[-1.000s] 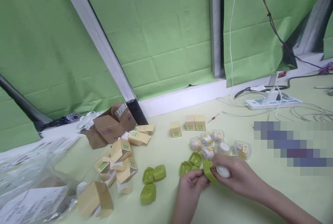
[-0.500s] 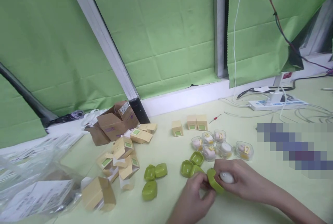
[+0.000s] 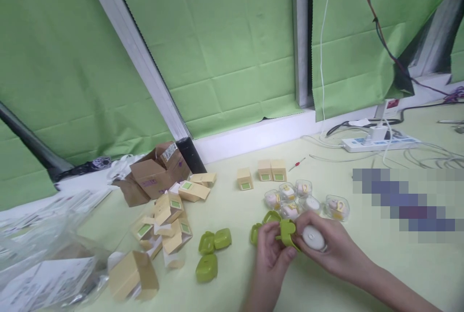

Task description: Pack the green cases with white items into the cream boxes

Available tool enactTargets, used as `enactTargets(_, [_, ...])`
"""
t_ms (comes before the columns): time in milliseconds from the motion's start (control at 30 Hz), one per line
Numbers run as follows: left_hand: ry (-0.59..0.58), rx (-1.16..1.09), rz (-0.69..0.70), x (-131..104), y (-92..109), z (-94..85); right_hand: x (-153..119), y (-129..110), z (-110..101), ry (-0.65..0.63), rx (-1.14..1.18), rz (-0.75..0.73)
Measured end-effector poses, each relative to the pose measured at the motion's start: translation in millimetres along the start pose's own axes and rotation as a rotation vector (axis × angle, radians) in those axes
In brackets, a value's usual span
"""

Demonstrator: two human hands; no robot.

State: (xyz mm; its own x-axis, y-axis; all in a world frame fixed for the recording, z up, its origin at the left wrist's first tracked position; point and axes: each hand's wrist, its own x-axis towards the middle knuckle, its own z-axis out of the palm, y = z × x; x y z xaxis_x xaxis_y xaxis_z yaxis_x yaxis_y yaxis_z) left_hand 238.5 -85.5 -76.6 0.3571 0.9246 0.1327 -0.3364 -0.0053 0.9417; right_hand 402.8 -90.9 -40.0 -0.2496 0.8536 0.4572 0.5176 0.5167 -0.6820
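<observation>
Left hand [image 3: 270, 254] now before green cups [image 3: 271, 216]

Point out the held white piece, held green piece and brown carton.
Held white piece [image 3: 313, 238], head view: round face.
Held green piece [image 3: 287, 229], head view: upper part.
Brown carton [image 3: 154, 181], head view: printed side.

A case piece [image 3: 287, 234] sits between the left hand [image 3: 271, 256] and right hand [image 3: 328, 244], the right one holding a disc [image 3: 313, 238], just before clustered tubs [image 3: 289, 192] on a worktop [image 3: 224, 205]. Two boxes [image 3: 273, 171] stand behind the tubs, a power strip [image 3: 398, 145] behind right, grouped cups [image 3: 207, 268] front left, cartons [image 3: 170, 208] and a shipping box [image 3: 155, 179] farther left.
</observation>
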Motion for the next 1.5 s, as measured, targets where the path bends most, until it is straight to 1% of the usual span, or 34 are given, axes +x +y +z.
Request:
enactTargets(67, [0.028, -0.055, -0.016, 2, -1, 0.0, -1, -1, 2, 0.044, 0.002, 0.011])
enactTargets(167, [0.025, -0.064, -0.047, 3, 1, -0.9, -3, -2, 4, 0.075, -0.062, -0.021])
enactTargets(300, [0.058, -0.094, -0.077, 1, 7, -0.4, -4, 0, 4, 0.063, -0.169, -0.1])
enactTargets(400, [0.094, -0.084, -0.118, 1, 10, 1.9, -5, 2, 4, 0.045, -0.195, -0.122])
enactTargets(467, [0.111, -0.075, -0.125, 1, 10, 3.2, -4, 2, 4, 0.065, -0.174, -0.097])
enactTargets(533, [0.121, -0.064, -0.121, 1, 10, 3.4, -3, 2, 4, 0.058, -0.139, -0.077])
enactTargets(633, [0.118, -0.014, -0.11, 0, 7, 1.6, -3, 2, 5, -0.018, -0.116, -0.089])
enactTargets(700, [0.106, 0.033, -0.099, -1, 6, -0.4, -3, 1, 5, -0.041, -0.115, -0.078])
enactTargets(867, [0.039, 0.135, -0.063, -3, 10, -4.6, -4, 1, -1, -0.008, 0.01, 0.019])
enactTargets(1000, [-0.01, 0.256, -0.104, -4, 17, -5.8, 0, 0, -9, -0.108, 0.075, 0.024])
enactTargets(1133, [-0.019, 0.454, -0.084, -4, 20, -5.6, 2, -3, -13, -0.23, 0.097, -0.018])
enactTargets(1200, [-0.022, 0.47, -0.077, -3, 20, -5.6, 1, -3, -15, -0.273, 0.143, -0.013])
enactTargets(1233, [-0.019, 0.447, -0.08, -2, 20, -5.7, 1, -3, -15, -0.261, 0.165, 0.007])
enactTargets(1367, [0.056, 0.328, -0.07, 2, 22, -5.2, 0, 1, -11, -0.093, 0.191, 0.14])
enactTargets(1400, [0.066, 0.319, -0.067, 2, 23, -4.7, 0, 2, -8, -0.089, 0.181, 0.148])
enactTargets(1500, [0.047, 0.329, -0.062, 3, 23, -3.5, 2, -1, -2, -0.142, 0.138, 0.107])
